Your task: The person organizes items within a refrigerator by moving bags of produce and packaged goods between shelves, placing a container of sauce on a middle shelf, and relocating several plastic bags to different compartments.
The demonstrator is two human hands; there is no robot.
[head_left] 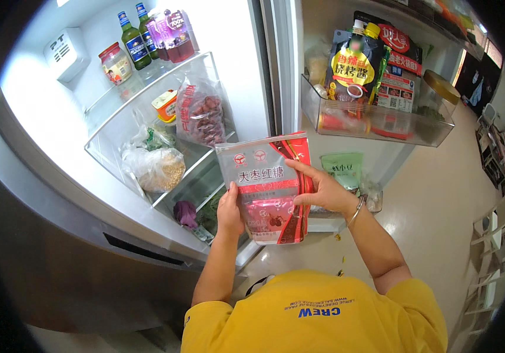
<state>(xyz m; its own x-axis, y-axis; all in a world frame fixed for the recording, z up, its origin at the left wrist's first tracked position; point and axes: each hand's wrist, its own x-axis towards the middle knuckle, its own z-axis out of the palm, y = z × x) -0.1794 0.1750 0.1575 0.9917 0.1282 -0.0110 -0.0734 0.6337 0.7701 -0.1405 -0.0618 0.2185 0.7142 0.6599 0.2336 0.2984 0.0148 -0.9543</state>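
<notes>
Before the open fridge [35, 132], the left hand [230, 215] and right hand [328, 191] grasp the pouch [264, 184] (one at each side). Holding it up seems the step in hand; the next move likely calls for a steady grip.

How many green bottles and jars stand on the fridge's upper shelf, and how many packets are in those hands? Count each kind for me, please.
Green bottles: 2
Red-lidded jar: 1
Packet held between left hand and right hand: 1
Total: 4
</notes>
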